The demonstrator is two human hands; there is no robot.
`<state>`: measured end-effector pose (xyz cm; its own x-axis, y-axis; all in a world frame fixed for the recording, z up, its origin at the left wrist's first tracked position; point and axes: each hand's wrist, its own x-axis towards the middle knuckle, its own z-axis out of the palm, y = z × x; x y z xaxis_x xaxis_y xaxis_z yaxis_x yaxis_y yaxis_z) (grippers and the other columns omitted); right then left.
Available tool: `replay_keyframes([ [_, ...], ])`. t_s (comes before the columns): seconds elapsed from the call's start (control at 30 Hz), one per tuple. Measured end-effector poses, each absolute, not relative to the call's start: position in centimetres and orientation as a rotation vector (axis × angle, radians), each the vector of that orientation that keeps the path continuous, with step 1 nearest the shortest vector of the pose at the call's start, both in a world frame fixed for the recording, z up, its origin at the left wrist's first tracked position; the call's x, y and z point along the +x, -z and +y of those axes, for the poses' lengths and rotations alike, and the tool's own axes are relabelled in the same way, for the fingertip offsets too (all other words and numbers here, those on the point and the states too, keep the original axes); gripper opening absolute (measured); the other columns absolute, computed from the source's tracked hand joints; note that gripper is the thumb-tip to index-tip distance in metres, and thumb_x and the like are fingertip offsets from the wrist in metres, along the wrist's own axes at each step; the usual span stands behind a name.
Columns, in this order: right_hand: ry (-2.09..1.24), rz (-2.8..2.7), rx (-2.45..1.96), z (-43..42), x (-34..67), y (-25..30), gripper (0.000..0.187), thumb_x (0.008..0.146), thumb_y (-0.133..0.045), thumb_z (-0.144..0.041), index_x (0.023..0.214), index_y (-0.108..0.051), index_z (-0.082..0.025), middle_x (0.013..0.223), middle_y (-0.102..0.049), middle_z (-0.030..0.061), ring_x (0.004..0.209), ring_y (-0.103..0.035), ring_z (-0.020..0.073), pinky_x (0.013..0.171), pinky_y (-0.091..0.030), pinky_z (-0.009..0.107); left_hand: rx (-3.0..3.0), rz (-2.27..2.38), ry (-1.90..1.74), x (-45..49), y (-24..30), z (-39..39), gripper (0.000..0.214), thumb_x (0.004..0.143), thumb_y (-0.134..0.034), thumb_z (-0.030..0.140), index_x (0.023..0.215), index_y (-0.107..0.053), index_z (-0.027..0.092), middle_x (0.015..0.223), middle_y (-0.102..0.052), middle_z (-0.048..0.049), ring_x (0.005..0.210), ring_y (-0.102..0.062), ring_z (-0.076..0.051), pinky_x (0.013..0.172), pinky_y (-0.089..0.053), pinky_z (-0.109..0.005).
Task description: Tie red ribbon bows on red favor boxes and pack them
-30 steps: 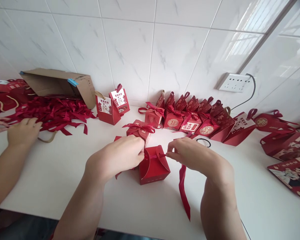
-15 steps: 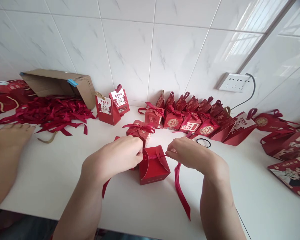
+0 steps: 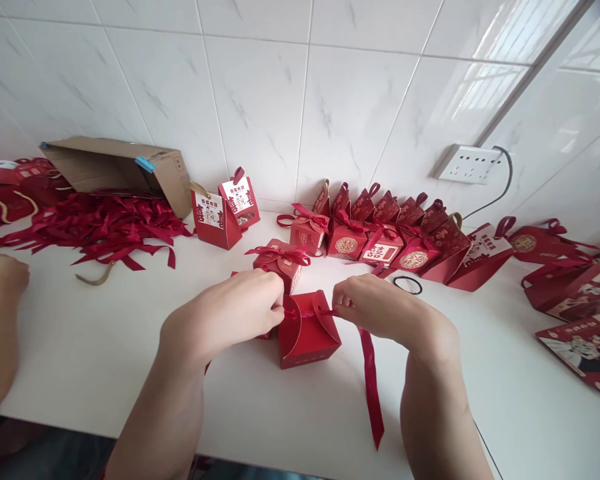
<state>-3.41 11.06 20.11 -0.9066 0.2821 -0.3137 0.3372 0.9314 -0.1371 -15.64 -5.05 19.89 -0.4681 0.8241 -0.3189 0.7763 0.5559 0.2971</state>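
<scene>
A red gift box [image 3: 310,341] stands in front of me, its curved top flaps folded inward. A dark red ribbon [image 3: 371,387] passes through the flaps at the top. My left hand [image 3: 253,300] is closed on the ribbon at the box's left side, its fingertips partly hidden. On the other side, my right hand [image 3: 365,300] pinches the ribbon's other end, and a long tail hangs onto the table below it. Just behind is another red box tied with a bow [image 3: 280,257]. Part of a further red box shows behind my left hand.
Several finished red boxes [image 3: 347,243] line the wall, with a black ring [image 3: 407,285] before them. A cardboard box [image 3: 175,177] and a ribbon heap [image 3: 115,223] lie left. Another person's hand [image 3: 3,283] rests at the left edge. A power strip [image 3: 467,165] is on the wall.
The ribbon tail under my right hand has swung right and hangs straighter. Less of the left tail shows. My hands have barely shifted, while the other person's hand has moved left.
</scene>
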Motion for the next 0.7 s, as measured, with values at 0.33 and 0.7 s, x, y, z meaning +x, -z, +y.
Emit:
replay_keyframes([
  [0.33,0.115,2.855,0.428,11.6,-3.4,-19.6,0.026,0.082,-0.037,-0.005,0.069,-0.057,-0.016,0.065,-0.053,0.0017,0.049,-0.037,0.01,0.045,-0.02,0.026,1.265,2.348,-0.117,-15.8,-19.9,-3.9,0.021,0.072,-0.048,0.022,0.056,-0.033,0.02,0.05,-0.039,0.002,0.043,-0.027,-0.011,0.042,-0.018,-0.029],
  [0.7,0.259,2.911,0.45,11.8,-3.4,-19.8,0.018,0.079,-0.046,-0.01,0.073,-0.062,-0.016,0.068,-0.056,0.0029,0.062,-0.051,0.0127,0.051,-0.025,0.025,1.196,2.253,-0.028,-15.9,-19.8,-2.6,0.019,0.068,-0.048,0.015,0.054,-0.035,0.02,0.047,-0.039,0.0021,0.04,-0.03,-0.011,0.045,-0.021,-0.028],
])
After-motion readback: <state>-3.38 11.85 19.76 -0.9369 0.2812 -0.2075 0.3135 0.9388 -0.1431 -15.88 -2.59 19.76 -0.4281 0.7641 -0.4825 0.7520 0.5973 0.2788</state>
